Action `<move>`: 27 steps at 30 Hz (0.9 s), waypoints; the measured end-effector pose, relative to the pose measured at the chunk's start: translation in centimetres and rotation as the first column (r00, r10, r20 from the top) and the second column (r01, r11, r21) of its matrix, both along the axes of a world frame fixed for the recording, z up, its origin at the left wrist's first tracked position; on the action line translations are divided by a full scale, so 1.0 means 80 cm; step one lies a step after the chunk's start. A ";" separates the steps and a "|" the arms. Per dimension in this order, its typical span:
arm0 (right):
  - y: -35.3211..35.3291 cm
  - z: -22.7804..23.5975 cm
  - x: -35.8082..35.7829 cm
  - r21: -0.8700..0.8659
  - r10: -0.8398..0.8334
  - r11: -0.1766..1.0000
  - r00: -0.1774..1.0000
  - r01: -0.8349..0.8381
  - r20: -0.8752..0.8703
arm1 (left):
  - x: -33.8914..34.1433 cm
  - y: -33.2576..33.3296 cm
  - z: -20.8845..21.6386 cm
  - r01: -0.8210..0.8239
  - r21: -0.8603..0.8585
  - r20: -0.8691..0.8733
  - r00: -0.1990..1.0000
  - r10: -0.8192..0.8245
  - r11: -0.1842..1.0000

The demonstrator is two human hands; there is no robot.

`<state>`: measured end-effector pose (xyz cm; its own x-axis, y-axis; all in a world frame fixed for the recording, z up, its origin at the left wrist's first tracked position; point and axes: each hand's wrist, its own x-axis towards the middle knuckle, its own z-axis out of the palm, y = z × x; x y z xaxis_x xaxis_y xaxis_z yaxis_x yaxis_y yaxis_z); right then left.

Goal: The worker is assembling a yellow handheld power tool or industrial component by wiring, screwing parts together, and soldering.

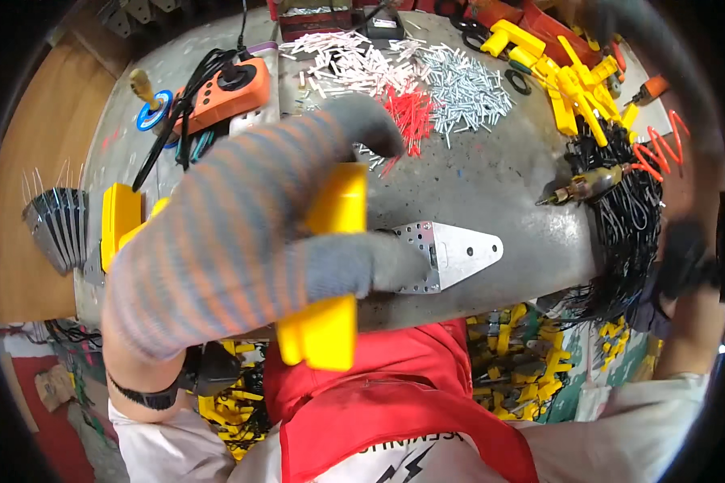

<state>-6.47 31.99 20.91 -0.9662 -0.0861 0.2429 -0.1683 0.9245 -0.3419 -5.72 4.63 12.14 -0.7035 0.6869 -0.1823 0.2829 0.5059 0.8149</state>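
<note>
My left hand, in a grey and orange striped glove, is closed round a yellow plastic housing near the table's front edge. The glove hides the housing's middle. Just beyond the thumb is a silver pointed metal plate with rows of small holes; the thumb covers part of it, and I cannot tell whether it joins the housing. My right hand, in a dark glove, is out at the far right beside a bundle of black cords. It is blurred, and its fingers cannot be made out.
White, red and silver small pieces lie heaped at the back. An orange power box with black cables stands back left. Yellow plastic parts pile up back right, near a screwdriver-like tool on a coiled red hose. Metal blades stand left.
</note>
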 end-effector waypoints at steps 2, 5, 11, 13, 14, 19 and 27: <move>-0.032 -0.116 0.024 -0.448 0.137 0.887 0.863 0.112 0.486 | 0.002 -0.023 -0.044 0.094 -0.144 -0.166 0.979 -0.117 0.985; -0.047 -0.202 0.086 -0.444 0.178 0.895 0.886 0.035 0.428 | 0.000 -0.021 -0.099 0.134 0.000 -0.212 0.968 -0.131 0.991; -0.084 -0.235 0.108 -0.575 0.128 0.809 0.918 0.123 0.376 | 0.000 -0.001 -0.121 0.182 -0.048 -0.066 0.981 -0.185 0.982; -0.087 -0.251 0.104 -0.637 0.126 0.764 0.946 0.100 0.300 | -0.003 0.004 -0.121 0.163 -0.066 -0.008 0.986 -0.164 0.984; -0.085 -0.252 0.102 -0.640 0.124 0.761 0.944 0.107 0.305 | -0.004 0.007 -0.120 0.143 -0.081 0.042 0.989 -0.139 0.986; -0.096 -0.235 0.102 -0.531 0.165 0.847 0.936 0.027 0.311 | 0.003 0.008 -0.122 0.116 -0.086 0.166 0.981 -0.101 0.990; -0.106 -0.230 0.105 -0.209 0.199 0.964 0.965 -0.163 0.168 | 0.001 0.006 -0.140 0.099 0.202 0.237 0.960 -0.147 0.974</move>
<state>1.96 23.51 2.53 -0.9682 -0.2333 0.0900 -0.2436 0.7983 -0.5508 -5.64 5.10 0.93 -0.5599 0.8037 -0.2014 0.1096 0.3128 0.9435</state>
